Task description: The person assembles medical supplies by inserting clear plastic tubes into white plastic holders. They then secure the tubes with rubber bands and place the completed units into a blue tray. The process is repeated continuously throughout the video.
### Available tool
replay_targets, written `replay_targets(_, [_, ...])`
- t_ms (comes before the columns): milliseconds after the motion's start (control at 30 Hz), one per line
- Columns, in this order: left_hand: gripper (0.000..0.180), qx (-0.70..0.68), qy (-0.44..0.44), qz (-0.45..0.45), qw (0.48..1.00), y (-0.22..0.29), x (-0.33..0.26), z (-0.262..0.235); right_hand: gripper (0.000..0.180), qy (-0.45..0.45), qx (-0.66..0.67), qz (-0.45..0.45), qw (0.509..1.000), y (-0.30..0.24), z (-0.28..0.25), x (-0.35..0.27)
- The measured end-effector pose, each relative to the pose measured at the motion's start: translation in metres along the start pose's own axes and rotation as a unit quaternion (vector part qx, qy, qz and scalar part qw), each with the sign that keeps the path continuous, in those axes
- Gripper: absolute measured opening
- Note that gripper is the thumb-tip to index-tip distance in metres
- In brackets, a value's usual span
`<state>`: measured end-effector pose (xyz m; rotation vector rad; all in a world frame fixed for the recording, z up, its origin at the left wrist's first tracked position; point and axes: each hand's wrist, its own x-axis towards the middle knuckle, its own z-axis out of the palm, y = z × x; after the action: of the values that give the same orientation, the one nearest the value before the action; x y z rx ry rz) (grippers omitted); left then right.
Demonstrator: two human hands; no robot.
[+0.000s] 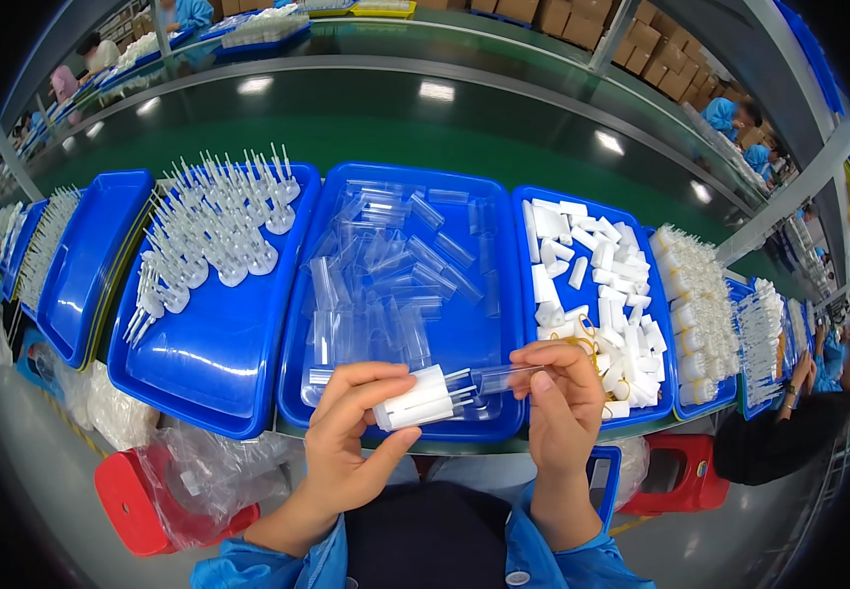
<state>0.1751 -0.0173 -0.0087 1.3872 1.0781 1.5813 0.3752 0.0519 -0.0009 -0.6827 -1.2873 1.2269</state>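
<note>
White cylinders (417, 401) with thin rods (460, 393) sit in the head view above the blue tray (425, 175), the left hand (354, 422) curled around them; the right hand (564, 402) pinches a clear tube (494, 379). Probably a joining step, calling for careful alignment.

Open room: near part of the blue stem tray (199, 378); green strip (376, 128) beyond. Obstacles: upright stems (214, 221) crowding that tray's far part; left hand (354, 432) and right hand (564, 407) over the near edge of the blue tube tray (491, 424); grey post (788, 192) at right.
</note>
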Motion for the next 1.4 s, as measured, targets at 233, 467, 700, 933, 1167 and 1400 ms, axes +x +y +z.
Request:
replay_targets(233, [0.041, 0.037, -0.024, 0.022, 0.999, -0.004, -0.001, -0.003, 0.017, 0.051, -0.041, 0.030, 0.997, 0.000, -0.001, -0.002])
replay_targets(467, [0.040, 0.019, -0.008, 0.035, 0.999, -0.005, 0.001, -0.001, 0.014, 0.045, -0.048, 0.053, 0.996, -0.009, -0.002, 0.000])
replay_targets(700, [0.040, 0.026, -0.009, 0.035, 0.999, -0.008, 0.001, -0.001, 0.014, 0.012, -0.082, 0.068, 0.994, -0.016, 0.006, -0.001])
replay_targets(933, [0.039, 0.037, -0.016, 0.025, 0.999, -0.006, 0.002, -0.002, 0.015, -0.005, -0.104, 0.056, 0.993, -0.020, 0.009, -0.006])
replay_targets(1167, [0.038, 0.032, -0.008, 0.019, 0.999, -0.007, 0.000, 0.000, 0.014, 0.001, -0.139, 0.040, 0.990, -0.021, 0.014, -0.008])
replay_targets(1400, [0.034, 0.094, -0.039, 0.060, 0.993, -0.008, 0.002, -0.003, 0.015, 0.039, -0.092, 0.035, 0.994, -0.013, 0.018, -0.013])
